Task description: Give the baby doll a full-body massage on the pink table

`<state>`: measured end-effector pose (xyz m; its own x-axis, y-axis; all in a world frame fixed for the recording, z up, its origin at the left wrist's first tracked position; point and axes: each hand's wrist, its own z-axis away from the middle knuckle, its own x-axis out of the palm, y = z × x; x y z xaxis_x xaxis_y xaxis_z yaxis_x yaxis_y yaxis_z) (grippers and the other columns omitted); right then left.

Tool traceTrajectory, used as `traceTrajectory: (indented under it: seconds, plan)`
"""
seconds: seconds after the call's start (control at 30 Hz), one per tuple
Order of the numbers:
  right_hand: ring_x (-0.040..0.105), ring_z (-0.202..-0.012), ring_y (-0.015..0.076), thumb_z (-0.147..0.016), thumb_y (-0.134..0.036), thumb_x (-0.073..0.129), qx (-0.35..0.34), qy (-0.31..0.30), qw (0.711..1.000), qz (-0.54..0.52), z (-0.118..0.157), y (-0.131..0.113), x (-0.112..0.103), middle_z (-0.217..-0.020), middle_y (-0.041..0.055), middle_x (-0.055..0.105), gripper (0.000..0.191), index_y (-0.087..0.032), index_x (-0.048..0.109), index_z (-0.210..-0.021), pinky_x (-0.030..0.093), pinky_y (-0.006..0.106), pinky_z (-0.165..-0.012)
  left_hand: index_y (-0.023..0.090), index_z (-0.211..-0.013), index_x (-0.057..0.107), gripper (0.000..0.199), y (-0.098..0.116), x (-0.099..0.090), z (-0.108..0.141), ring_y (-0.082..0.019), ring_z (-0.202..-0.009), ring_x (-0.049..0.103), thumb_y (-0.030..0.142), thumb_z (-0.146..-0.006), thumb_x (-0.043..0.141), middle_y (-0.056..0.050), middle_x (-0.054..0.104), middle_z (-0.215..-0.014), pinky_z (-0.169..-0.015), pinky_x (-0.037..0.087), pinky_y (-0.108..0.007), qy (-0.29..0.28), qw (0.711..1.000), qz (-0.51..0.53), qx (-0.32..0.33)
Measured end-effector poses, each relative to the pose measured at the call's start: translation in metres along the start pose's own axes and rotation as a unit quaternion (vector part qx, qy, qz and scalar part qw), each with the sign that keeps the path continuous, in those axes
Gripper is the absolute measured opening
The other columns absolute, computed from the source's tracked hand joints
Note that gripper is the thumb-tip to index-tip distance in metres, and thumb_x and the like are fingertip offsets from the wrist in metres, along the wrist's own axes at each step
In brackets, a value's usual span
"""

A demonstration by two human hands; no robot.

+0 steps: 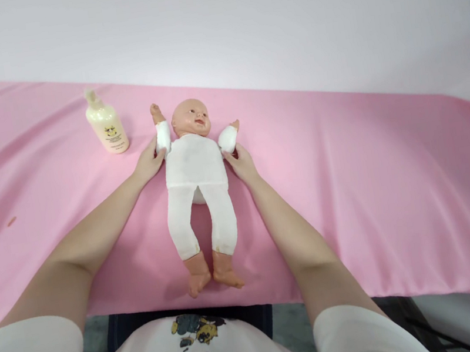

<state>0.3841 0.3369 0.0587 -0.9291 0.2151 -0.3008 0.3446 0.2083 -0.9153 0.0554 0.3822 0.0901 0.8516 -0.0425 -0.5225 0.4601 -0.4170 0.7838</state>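
Observation:
A baby doll (194,161) with a white cloth body lies on its back on the pink tablecloth, head away from me and feet toward me. Both of its arms are raised beside its head. My left hand (150,161) is closed around the doll's arm on the left, thumb in front and fingers partly hidden behind it. On the other side, my right hand (242,163) pinches the doll's other arm near the elbow. A cream-coloured pump bottle (107,125) stands to the left of the doll, apart from my hands.
The pink tablecloth (381,194) has soft folds and ends at a front edge close to my body. A small brownish stick-like piece (11,221) lies at the far left. Behind the table rises a pale wall (237,21).

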Motion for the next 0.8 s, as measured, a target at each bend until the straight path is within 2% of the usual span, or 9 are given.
traceTrajectory:
  seconds: [0.17,0.23,0.3,0.37,0.43,0.5,0.57,0.7,0.8]
  plan:
    - [0.067,-0.104,0.0267,-0.082,-0.058,0.071,-0.021,-0.006,1.000,-0.005,0.000,0.000,-0.001,-0.115,0.0101,0.072,0.051,-0.022,0.064,-0.117,0.054,0.048,-0.101,0.016,-0.154,0.044,0.070,-0.004,0.001,-0.003,-0.034,-0.122,0.063,0.030,-0.087,0.061,-0.013,0.064,-0.140,-0.111,0.045,-0.051,-0.013,0.999,0.029,-0.021]
    - [0.067,-0.107,0.0253,-0.081,-0.050,0.073,-0.035,-0.010,0.999,-0.026,-0.001,0.002,-0.001,-0.118,0.0085,0.072,0.047,-0.025,0.063,-0.120,0.056,0.046,-0.099,0.016,-0.148,0.049,0.071,-0.007,0.002,-0.005,-0.034,-0.124,0.062,0.024,-0.079,0.065,-0.013,0.064,-0.139,-0.109,0.047,-0.050,0.000,0.997,0.081,-0.020]
    - [0.067,-0.110,0.0249,-0.078,-0.043,0.076,-0.040,-0.012,0.998,-0.056,-0.003,0.004,0.000,-0.120,0.0073,0.072,0.046,-0.026,0.064,-0.119,0.056,0.045,-0.099,0.015,-0.134,0.058,0.063,-0.009,0.004,-0.007,-0.032,-0.122,0.063,0.018,-0.071,0.068,-0.012,0.068,-0.132,-0.105,0.049,-0.047,0.017,0.985,0.169,-0.020]
    - [0.067,-0.115,0.0256,-0.072,-0.039,0.080,-0.039,-0.011,0.994,-0.106,-0.003,0.005,0.002,-0.122,0.0063,0.073,0.043,-0.026,0.068,-0.112,0.055,0.046,-0.104,0.016,-0.113,0.064,0.050,-0.008,0.006,-0.007,-0.029,-0.112,0.067,0.012,-0.064,0.071,-0.008,0.073,-0.115,-0.097,0.053,-0.042,0.023,0.964,0.264,-0.030]
    - [0.066,-0.121,0.0268,-0.067,-0.037,0.083,-0.030,-0.014,0.986,-0.165,-0.003,0.004,0.002,-0.126,0.0054,0.072,0.034,-0.025,0.071,-0.097,0.053,0.047,-0.108,0.016,-0.092,0.064,0.035,-0.006,0.007,-0.007,-0.026,-0.100,0.070,0.007,-0.058,0.072,-0.005,0.075,-0.098,-0.092,0.054,-0.041,0.017,0.944,0.328,-0.040]
    - [0.066,-0.123,0.0271,-0.065,-0.034,0.085,-0.005,-0.021,0.975,-0.219,-0.001,0.002,0.002,-0.128,0.0043,0.071,0.024,-0.025,0.071,-0.082,0.052,0.048,-0.110,0.015,-0.077,0.062,0.026,-0.002,0.008,-0.007,-0.025,-0.096,0.071,0.004,-0.056,0.074,-0.005,0.074,-0.090,-0.095,0.053,-0.042,0.015,0.931,0.363,-0.039]
    - [0.067,-0.122,0.0265,-0.064,-0.032,0.086,0.022,-0.032,0.966,-0.254,0.000,-0.001,0.000,-0.127,0.0035,0.071,0.020,-0.025,0.071,-0.075,0.051,0.047,-0.112,0.015,-0.069,0.060,0.023,0.001,0.009,-0.006,-0.024,-0.097,0.071,0.004,-0.057,0.076,-0.006,0.074,-0.089,-0.099,0.051,-0.044,0.020,0.922,0.385,-0.034]
    - [0.066,-0.124,0.0281,-0.059,-0.033,0.088,0.031,-0.036,0.964,-0.260,0.000,-0.004,-0.002,-0.128,0.0030,0.072,0.026,-0.026,0.075,-0.080,0.052,0.047,-0.112,0.015,-0.072,0.062,0.026,0.003,0.007,-0.005,-0.024,-0.097,0.072,0.010,-0.058,0.083,-0.007,0.075,-0.091,-0.097,0.052,-0.043,0.022,0.922,0.384,-0.043]
    - [0.064,-0.129,0.0292,-0.066,-0.043,0.085,0.014,-0.052,0.965,-0.256,-0.004,-0.001,-0.001,-0.132,0.0038,0.071,0.035,-0.027,0.076,-0.096,0.049,0.049,-0.115,0.014,-0.082,0.064,0.032,0.001,0.005,-0.005,-0.026,-0.096,0.072,0.013,-0.057,0.085,-0.008,0.075,-0.095,-0.093,0.055,-0.041,0.018,0.938,0.345,-0.043]
